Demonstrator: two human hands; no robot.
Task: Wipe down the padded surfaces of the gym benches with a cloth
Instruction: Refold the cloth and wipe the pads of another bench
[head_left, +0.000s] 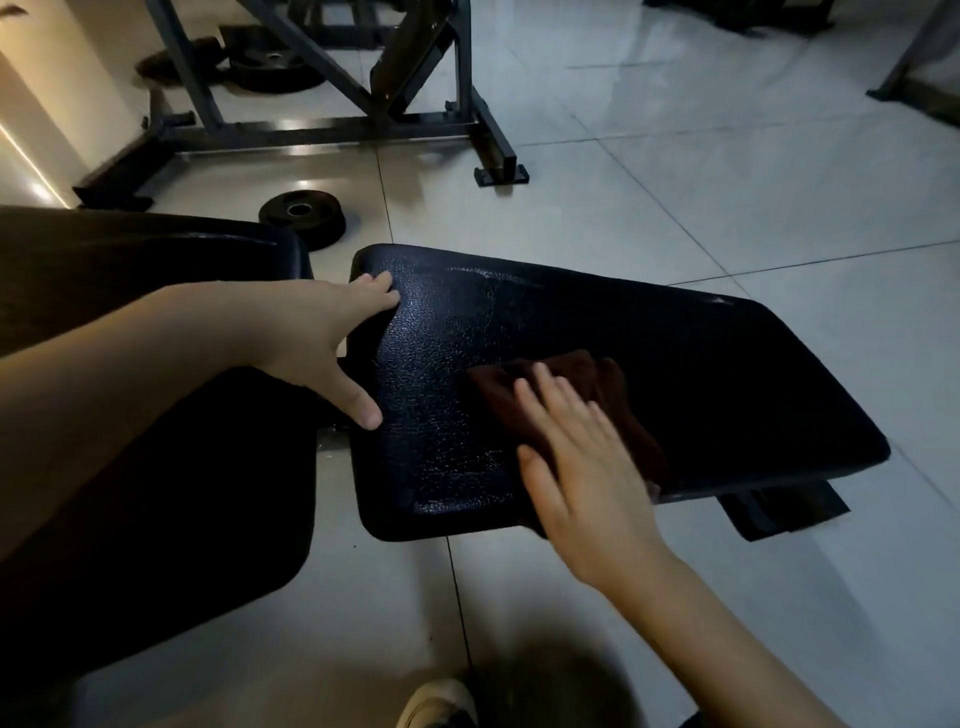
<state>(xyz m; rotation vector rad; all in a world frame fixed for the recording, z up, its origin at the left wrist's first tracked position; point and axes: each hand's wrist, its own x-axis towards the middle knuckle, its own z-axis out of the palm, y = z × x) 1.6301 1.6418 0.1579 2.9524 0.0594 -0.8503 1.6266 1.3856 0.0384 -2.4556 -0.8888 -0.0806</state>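
A black padded seat pad (701, 374) of a gym bench fills the middle of the view. A dark reddish-brown cloth (608, 384) lies flat on it. My right hand (582, 462) presses flat on the cloth with fingers spread. My left hand (327, 338) rests on the pad's left edge, fingers on top and thumb down its side, holding nothing. The bench's larger black back pad (130, 415) lies to the left, partly hidden by my left forearm.
A small black weight plate (302, 214) lies on the tiled floor behind the pads. A dark steel rack frame (332, 130) with more plates stands at the back. My shoe (439, 701) shows at the bottom. Pale tiled floor (727, 182) stretches to the right.
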